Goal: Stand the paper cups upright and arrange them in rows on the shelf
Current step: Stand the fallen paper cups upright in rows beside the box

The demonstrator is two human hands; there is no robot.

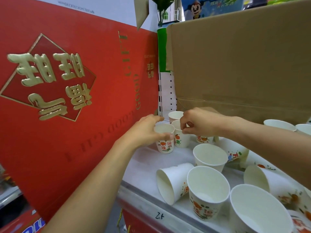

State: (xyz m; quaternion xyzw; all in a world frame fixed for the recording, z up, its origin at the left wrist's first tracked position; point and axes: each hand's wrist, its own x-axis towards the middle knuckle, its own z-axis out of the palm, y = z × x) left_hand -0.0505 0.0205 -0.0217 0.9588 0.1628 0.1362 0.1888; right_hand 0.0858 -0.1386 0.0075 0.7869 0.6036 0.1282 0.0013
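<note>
Well back on the white shelf (144,175), beside the red gift box (75,98), the left hand (146,130) grips an upright paper cup (165,147), fingers (166,136) curled round its rim. Just beside it, the right hand (200,122) pinches the rim of the neighbouring upright cup (182,140). The nearer cups (208,195) stand or lie tipped

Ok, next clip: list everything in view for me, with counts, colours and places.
Upright paper cups: at least seven, white with orange print, across the shelf.
Tipped paper cups: at least three, same print, middle and front of the shelf.
Shelf: one, white.
Gift box: one, red with gold lettering, left of the cups.
Cardboard box: one, brown, behind the cups.
Left hand: grips the front cup near the gift box.
Right hand: pinches the rim of the second cup next to it.
</note>
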